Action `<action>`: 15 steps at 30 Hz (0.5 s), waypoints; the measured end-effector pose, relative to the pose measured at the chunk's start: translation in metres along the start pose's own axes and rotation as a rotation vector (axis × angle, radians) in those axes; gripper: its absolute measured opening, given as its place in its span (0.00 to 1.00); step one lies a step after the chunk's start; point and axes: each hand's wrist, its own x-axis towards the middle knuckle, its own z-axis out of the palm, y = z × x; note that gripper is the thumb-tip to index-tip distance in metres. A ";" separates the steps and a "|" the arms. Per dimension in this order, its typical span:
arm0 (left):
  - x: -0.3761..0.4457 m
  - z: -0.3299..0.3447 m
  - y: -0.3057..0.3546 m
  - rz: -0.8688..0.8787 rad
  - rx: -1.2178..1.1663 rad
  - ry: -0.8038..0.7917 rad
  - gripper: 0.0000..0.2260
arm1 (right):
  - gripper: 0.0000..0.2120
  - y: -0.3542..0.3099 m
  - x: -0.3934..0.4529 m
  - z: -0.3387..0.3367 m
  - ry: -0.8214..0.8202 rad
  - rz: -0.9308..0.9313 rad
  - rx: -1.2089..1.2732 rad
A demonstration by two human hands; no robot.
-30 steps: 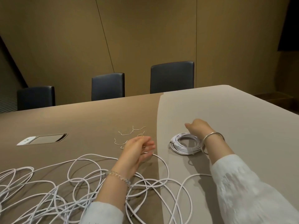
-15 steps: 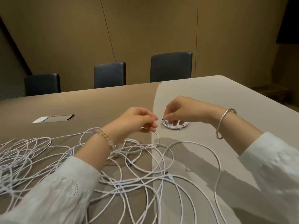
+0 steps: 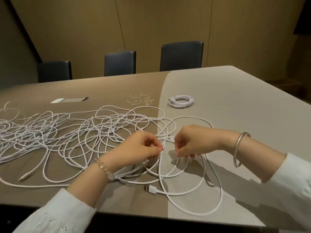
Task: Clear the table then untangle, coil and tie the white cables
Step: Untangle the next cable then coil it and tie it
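A big tangle of white cables (image 3: 70, 132) sprawls over the left and middle of the table (image 3: 235, 115). My left hand (image 3: 139, 147) and my right hand (image 3: 193, 142) hover close together over the tangle's right part, each pinching a white cable strand between the fingertips. A white USB plug (image 3: 150, 189) lies near the front edge below my hands. One finished coil of white cable (image 3: 181, 101) rests farther back on the lighter part of the table. Several thin twist ties (image 3: 141, 100) lie scattered to its left.
A flush power hatch (image 3: 69, 100) sits in the table at the back left. Three dark chairs (image 3: 181, 55) stand behind the far edge against a tan panelled wall. A cable end with a slim plug (image 3: 25, 177) lies at the front left.
Both hands have come back from the coil and ties toward me and dropped onto the tangle. The view has tilted down, so the near table edge now shows.
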 end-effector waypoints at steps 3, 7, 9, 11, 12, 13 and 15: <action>-0.019 0.008 0.002 0.016 0.039 0.003 0.01 | 0.07 -0.004 -0.019 0.011 0.026 -0.038 -0.025; -0.040 0.020 0.005 0.044 0.091 -0.106 0.03 | 0.06 -0.012 -0.040 0.029 -0.093 -0.117 0.011; -0.045 0.028 0.007 0.059 0.090 -0.141 0.03 | 0.08 -0.011 -0.048 0.034 -0.138 -0.125 -0.012; -0.047 0.035 0.009 0.069 0.129 -0.154 0.03 | 0.08 -0.007 -0.052 0.039 -0.146 -0.127 -0.048; -0.048 0.038 0.009 0.071 0.167 -0.165 0.05 | 0.07 -0.004 -0.053 0.041 -0.138 -0.138 -0.063; -0.048 0.042 0.009 0.073 0.201 -0.177 0.06 | 0.05 -0.002 -0.054 0.043 -0.123 -0.152 -0.081; -0.047 0.050 0.009 0.096 0.264 -0.160 0.07 | 0.04 0.000 -0.056 0.046 -0.060 -0.185 -0.111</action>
